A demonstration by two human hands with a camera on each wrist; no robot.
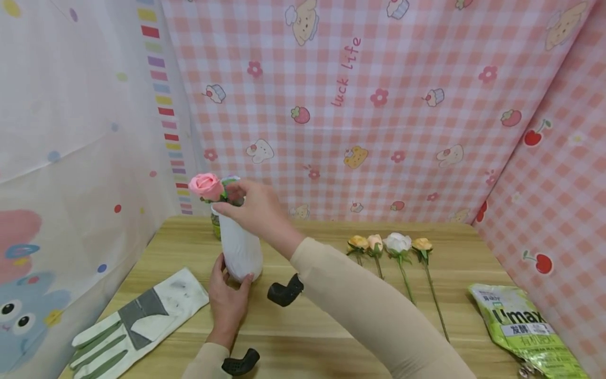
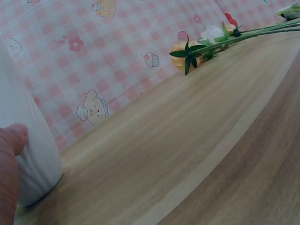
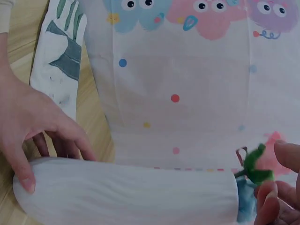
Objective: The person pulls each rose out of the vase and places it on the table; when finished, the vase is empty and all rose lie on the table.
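A tall white vase [image 1: 240, 247] stands on the wooden table, tilted a little in the head view. Low on its body, my left hand [image 1: 228, 297] grips it with the thumb on the near side. From the mouth rise a pink rose [image 1: 206, 186] and a partly hidden blue flower [image 3: 246, 201]. My right hand [image 1: 253, 208] is at the mouth, its thumb by the rim and its fingers beside the flowers. Thumb and fingers stand apart in the right wrist view, close to the green leaves [image 3: 255, 168] under the rose.
Several artificial roses lie in a row at the right, among them a white one [image 1: 398, 242] and a yellow one [image 1: 422, 245]. A green bag [image 1: 525, 326] is at the right edge. A white and grey glove [image 1: 142, 321] lies left. Behind the vase stands a green jar [image 1: 215, 227].
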